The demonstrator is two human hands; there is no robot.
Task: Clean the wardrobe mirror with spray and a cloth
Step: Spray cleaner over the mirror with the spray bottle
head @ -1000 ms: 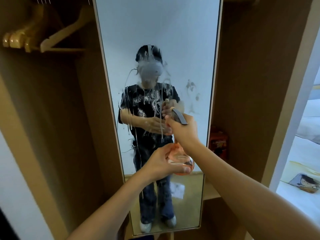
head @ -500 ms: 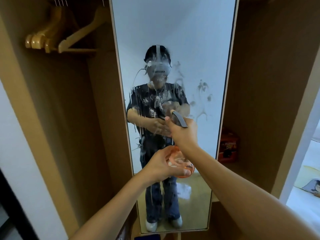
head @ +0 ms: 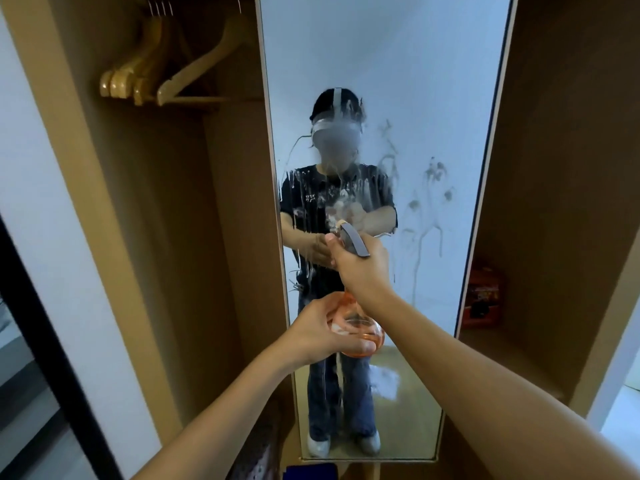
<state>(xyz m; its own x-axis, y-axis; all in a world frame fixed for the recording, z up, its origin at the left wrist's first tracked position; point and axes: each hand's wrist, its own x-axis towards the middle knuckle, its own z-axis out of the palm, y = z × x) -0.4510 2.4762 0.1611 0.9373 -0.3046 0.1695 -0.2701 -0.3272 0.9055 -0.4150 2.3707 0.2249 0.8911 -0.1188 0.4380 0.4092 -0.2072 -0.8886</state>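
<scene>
Wardrobe mirror [head: 433, 98] runs with spray drips; wiping remains. At six o'clock, left hand [head: 320, 332] cups orange spray bottle [head: 363, 332], right hand [head: 360, 263] grips its trigger.

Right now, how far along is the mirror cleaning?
Spraying is well under way: the mirror already carries spray runs across its middle. In hand: the right hand grips the head of the orange spray bottle, while the left hand holds its base. Left to do: all the wiping; no cloth is in view.
</scene>
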